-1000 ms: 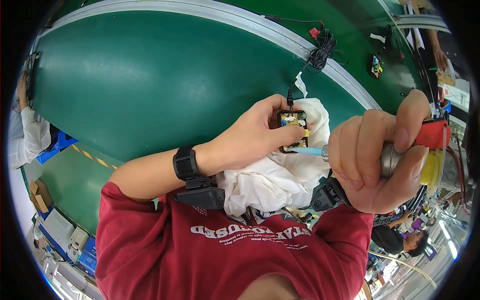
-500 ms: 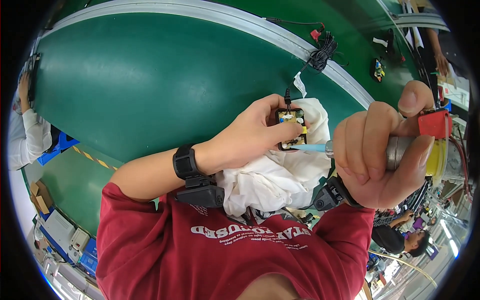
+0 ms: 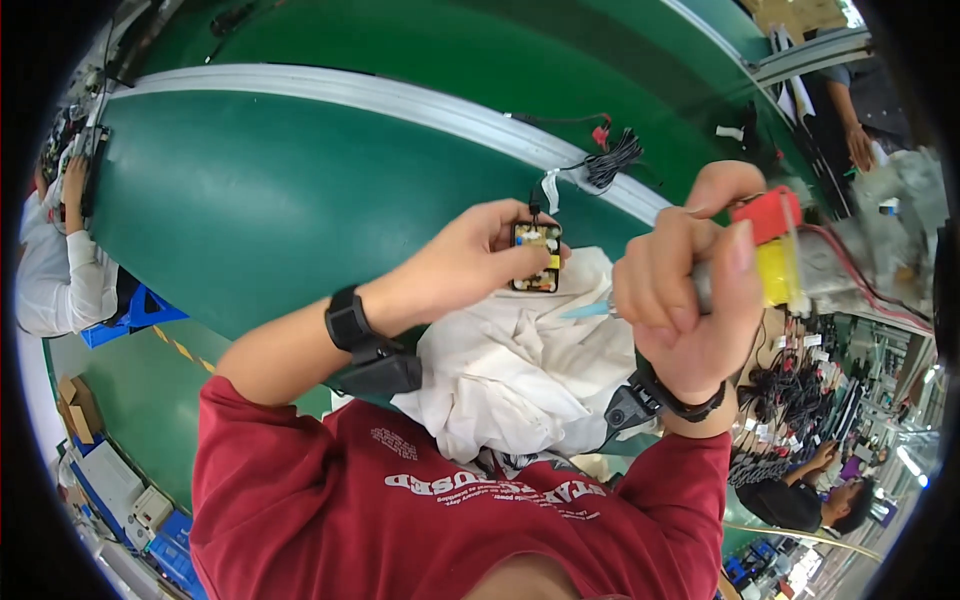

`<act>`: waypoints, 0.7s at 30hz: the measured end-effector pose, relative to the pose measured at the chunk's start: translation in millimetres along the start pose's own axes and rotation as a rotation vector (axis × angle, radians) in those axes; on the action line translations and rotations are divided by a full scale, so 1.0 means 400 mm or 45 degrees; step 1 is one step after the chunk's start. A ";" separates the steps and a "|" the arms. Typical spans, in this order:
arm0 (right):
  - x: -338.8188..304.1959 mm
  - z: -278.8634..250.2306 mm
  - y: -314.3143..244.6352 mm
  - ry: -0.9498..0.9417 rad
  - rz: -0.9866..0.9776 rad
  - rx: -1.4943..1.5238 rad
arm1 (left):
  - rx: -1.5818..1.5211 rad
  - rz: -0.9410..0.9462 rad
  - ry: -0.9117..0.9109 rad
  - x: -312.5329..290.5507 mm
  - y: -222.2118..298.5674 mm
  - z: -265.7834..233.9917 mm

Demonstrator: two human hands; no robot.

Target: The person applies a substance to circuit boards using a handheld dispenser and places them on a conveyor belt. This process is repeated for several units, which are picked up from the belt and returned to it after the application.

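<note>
My left hand [image 3: 450,262] is closed around a small open black case with a circuit board [image 3: 536,270] in it, thumb lying across the board. A black cord with a white tag [image 3: 551,192] leaves the far end of the case. Under the case and toward my body lies a bunched white cloth [image 3: 500,365]. My right hand [image 3: 685,285] grips a dispensing gun with a red part [image 3: 768,216] and a yellow band. Its pale blue tapered nozzle [image 3: 588,312] points left, apart from the board and over the cloth.
A green table [image 3: 260,180] with a metal rail [image 3: 330,84] spreads ahead. The coiled black cable [image 3: 612,160] lies across the rail. A co-worker in a white sleeve [image 3: 85,265] is at the far left; another person in black [image 3: 790,505] sits at the lower right. Cables crowd the right side.
The nozzle tip has drawn away from the board's lower edge, and my right hand with the gun has moved left in view. The view has shifted; my left hand still holds the case.
</note>
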State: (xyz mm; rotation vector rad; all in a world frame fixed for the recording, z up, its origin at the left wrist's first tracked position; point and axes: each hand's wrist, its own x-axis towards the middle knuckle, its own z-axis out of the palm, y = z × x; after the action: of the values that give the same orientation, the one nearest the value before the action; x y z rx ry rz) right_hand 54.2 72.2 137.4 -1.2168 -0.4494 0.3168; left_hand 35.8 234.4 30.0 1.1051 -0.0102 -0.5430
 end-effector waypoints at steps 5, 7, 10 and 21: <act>-0.001 0.018 0.003 0.023 0.024 -0.021 | 0.253 0.177 -0.126 0.148 0.168 -0.013; -0.002 0.023 0.004 0.020 0.034 -0.039 | 0.312 0.261 -0.227 0.248 0.228 -0.001; -0.008 0.010 0.017 -0.021 0.006 0.009 | 0.419 0.505 -0.259 0.388 0.315 0.056; -0.002 0.014 0.017 0.051 0.016 0.139 | 0.533 0.625 0.017 0.442 0.331 -0.066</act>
State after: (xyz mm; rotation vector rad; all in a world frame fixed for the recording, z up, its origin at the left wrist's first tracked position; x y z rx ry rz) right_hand 50.9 78.7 132.3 -1.1179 -0.3850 0.3232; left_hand 251.2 226.4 85.1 1.4535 -0.3892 -0.0885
